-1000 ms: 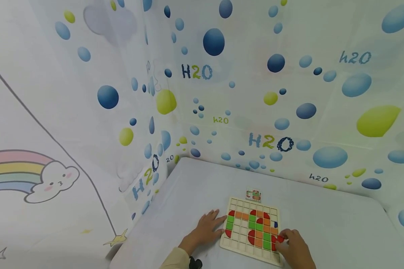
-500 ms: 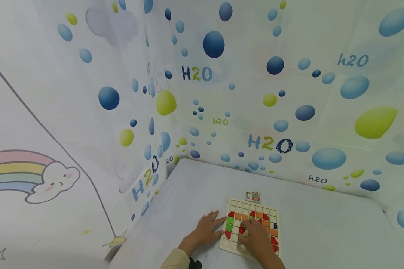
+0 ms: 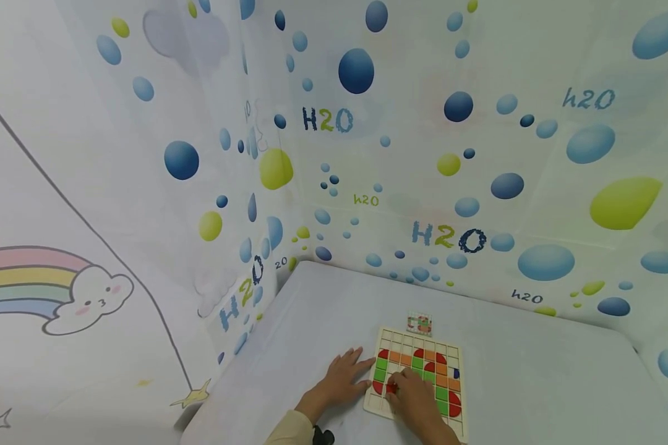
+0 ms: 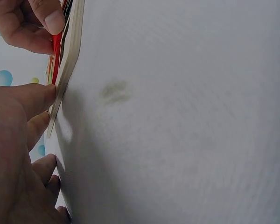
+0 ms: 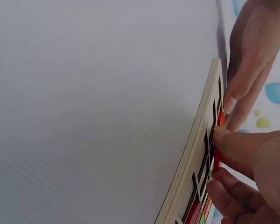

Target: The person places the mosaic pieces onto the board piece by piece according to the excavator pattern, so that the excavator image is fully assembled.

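Note:
The wooden grid board lies on the white table, with red, orange and green tiles set in its squares. My right hand is over its lower left part, pinching a red tile between thumb and fingers, close over the grid beside a red rounded tile. My left hand rests on the table with fingers spread, its fingertips at the board's left edge. Part of the board is hidden under my right hand.
A small printed pattern card lies just beyond the board's far edge. One dark blue tile sits near the right side of the grid. Patterned walls stand behind and left of the table.
My right hand has moved left from the board's right edge to its lower left squares, carrying a red tile. The left hand has stayed at the left edge.

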The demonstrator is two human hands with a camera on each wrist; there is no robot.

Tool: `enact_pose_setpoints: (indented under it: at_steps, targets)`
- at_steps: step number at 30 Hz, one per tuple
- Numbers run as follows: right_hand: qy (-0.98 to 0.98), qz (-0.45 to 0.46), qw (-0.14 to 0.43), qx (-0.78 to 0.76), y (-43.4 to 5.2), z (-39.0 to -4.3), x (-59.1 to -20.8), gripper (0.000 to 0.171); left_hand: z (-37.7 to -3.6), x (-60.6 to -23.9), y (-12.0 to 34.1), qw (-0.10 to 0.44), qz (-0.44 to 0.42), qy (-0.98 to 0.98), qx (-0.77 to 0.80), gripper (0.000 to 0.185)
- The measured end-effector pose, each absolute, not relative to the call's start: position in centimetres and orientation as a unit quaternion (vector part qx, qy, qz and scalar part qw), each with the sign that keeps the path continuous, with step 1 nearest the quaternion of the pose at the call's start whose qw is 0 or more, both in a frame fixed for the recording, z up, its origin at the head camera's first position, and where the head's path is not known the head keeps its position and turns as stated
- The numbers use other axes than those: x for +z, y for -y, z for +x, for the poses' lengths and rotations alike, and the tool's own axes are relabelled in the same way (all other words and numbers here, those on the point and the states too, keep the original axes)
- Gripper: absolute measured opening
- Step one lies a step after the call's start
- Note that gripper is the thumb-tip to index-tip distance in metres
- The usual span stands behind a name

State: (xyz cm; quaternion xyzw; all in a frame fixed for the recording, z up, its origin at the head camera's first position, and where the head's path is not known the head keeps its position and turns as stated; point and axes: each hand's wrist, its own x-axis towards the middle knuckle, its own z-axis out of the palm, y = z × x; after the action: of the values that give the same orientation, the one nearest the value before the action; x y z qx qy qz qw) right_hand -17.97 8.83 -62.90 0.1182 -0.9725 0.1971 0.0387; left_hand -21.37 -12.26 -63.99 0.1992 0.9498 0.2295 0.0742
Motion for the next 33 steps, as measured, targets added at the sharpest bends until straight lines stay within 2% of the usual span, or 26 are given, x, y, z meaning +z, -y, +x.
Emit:
enact_pose_setpoints:
  at_steps: [15,33]
  targets:
    - [0.972,0.117,0.011,0.204,-8.5,-17.6,-62.2,0.019,-21.3,-64.0,12.4,0.071,0.202,-0.948,0.235,0.056]
    - [0.966,0.142,0.023,0.214,-8.8,-17.4,-62.2,0.015,-21.2,-63.5,12.2,0.071,0.212,-0.950,0.218,0.056]
